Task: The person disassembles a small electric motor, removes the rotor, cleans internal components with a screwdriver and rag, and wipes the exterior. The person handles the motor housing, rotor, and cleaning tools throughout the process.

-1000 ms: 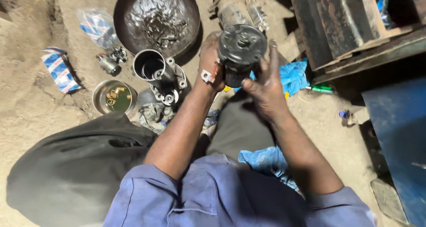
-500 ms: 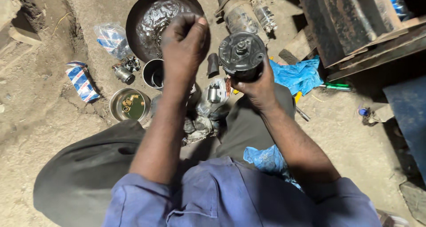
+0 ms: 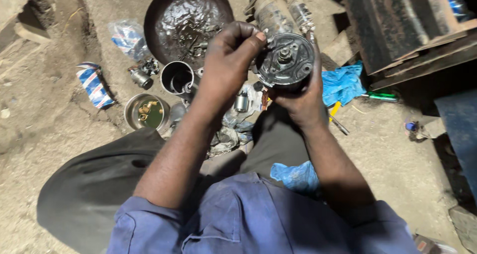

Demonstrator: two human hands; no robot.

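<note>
Right hand is wrapped around a grimy round motor end cap, holding it up over the dirt floor. Left hand has its fingertips pinched on the cap's rim, just above the small metal cup.

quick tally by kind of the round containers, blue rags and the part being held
Round dark metal end cap, gripped by the right hand and touched at its rim by the left hand: 1
Round containers: 3 (large dark oily pan, small metal bowl, open metal cylinder)
Blue rags: 2 ()
Total: 6
</note>
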